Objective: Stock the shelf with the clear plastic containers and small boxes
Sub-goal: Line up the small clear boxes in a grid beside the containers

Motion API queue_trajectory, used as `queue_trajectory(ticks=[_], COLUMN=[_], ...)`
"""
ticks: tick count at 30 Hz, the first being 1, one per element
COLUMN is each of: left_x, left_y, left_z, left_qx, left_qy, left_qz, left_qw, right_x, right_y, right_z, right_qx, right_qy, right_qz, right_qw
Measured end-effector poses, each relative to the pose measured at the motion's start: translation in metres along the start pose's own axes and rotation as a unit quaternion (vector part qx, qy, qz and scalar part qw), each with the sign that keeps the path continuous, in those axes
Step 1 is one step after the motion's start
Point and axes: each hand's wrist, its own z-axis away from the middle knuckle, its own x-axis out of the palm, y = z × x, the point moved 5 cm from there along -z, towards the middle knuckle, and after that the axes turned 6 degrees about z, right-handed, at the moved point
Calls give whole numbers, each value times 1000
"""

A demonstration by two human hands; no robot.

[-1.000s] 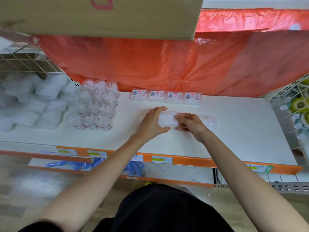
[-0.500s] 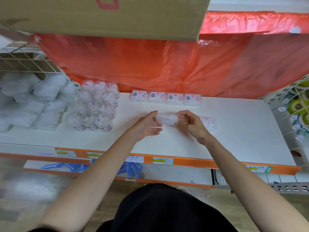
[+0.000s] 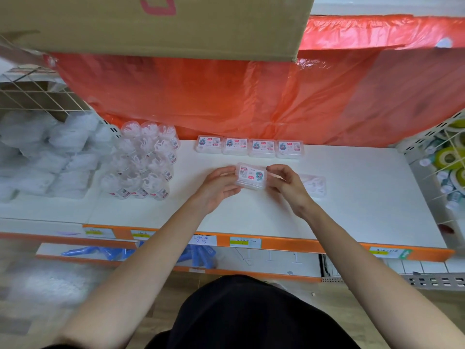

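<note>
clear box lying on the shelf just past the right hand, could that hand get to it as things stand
Probably yes: the clear box lies beside the right hand with nothing between them. But that hand pinches the labelled box together with the left hand, so it must let go first.

Five label-up small boxes (image 3: 261, 148), one cardboard carton (image 3: 151, 21)

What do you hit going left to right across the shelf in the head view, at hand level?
White wrapped bundles → clear round containers → left hand → small box held between both hands → right hand → loose clear pack → green rolls at the far right.
</note>
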Motion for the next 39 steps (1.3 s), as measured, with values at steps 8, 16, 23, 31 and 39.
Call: queue_trajectory(ticks=[8, 16, 23, 31, 39], left_x=[8, 9, 22, 27, 58], left_y=[0, 2, -5, -4, -5], left_z=[4, 5, 4, -8, -17], left_qx=[7, 23, 25, 46, 97], left_qy=[-47, -29, -32, 20, 25], left_qz=[-43, -70, -99, -142, -155], left_qw=[998, 997, 994, 989, 983], right_x=[6, 8, 11, -12, -33], right_y=[-13, -13, -5, -20, -19], right_z=[-3, -3, -1, 5, 0], right_qx=[85, 110, 99, -220, -257], right_qy=[-33, -2, -26, 2, 14], right_qz=[-28, -119, -95, 284, 351], right_qw=[995, 987, 990, 933, 900])
